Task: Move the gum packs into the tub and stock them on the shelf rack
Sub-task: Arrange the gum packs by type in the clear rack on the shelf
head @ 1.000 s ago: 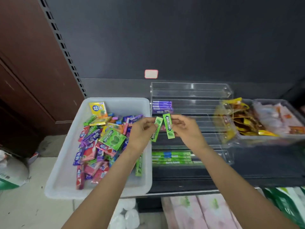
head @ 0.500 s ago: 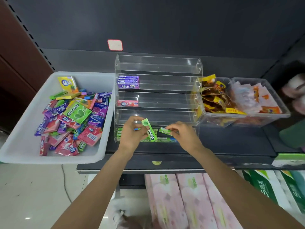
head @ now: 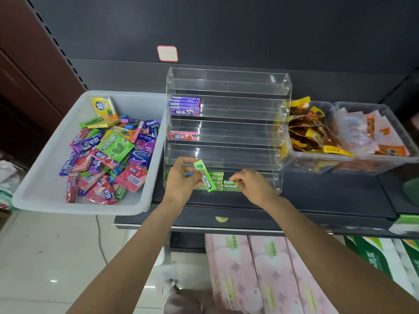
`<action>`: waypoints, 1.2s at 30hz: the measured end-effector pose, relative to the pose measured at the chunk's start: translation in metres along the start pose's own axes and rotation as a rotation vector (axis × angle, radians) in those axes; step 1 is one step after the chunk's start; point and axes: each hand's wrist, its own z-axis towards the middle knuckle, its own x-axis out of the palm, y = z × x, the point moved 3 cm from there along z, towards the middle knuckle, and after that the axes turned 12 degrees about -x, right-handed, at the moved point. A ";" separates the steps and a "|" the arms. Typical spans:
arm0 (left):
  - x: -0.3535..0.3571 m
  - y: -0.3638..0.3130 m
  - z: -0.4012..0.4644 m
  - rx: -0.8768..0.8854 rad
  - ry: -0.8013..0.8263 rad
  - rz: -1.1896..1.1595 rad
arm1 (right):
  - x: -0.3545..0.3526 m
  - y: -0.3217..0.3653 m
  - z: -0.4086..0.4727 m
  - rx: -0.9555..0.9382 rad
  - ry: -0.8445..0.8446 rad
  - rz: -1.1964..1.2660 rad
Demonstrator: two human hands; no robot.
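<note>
The left hand (head: 181, 177) grips one green Doublemint stick pack (head: 204, 176) between curled fingers and thumb, the pack tilted, its upper end toward 11 o'clock and its lower end toward 5 o'clock, in front of the lowest tier of the clear acrylic rack (head: 226, 87). A small blue item shows at the left fingers; what it is cannot be made out. The right hand (head: 251, 183) pinches a second green stick pack (head: 230, 182) at its right end, lying level on the row of green packs (head: 216, 177) already in the lowest tier. That row is partly hidden behind both hands, so its count cannot be told.

Higher in the rack, a stack of purple packs (head: 185, 106) sits at the left end of the second tier from the top, and a single pink pack (head: 183, 135) sits at the left end of the tier below. The top tier's rear edge blurs into the dark back panel.

At 9 o'clock from the rack, touching its side, the white tub (head: 40, 184) holds a loose heap of mixed gum packs (head: 108, 150); lower layers are covered. At 3 o'clock, two clear bins of snack sachets (head: 340, 137) are cut off by the right edge. Both stand on the dark shelf (head: 317, 200).
</note>
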 end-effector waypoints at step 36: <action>0.037 0.025 0.009 0.390 0.025 1.394 | -0.026 -0.034 -0.035 0.164 -0.511 0.596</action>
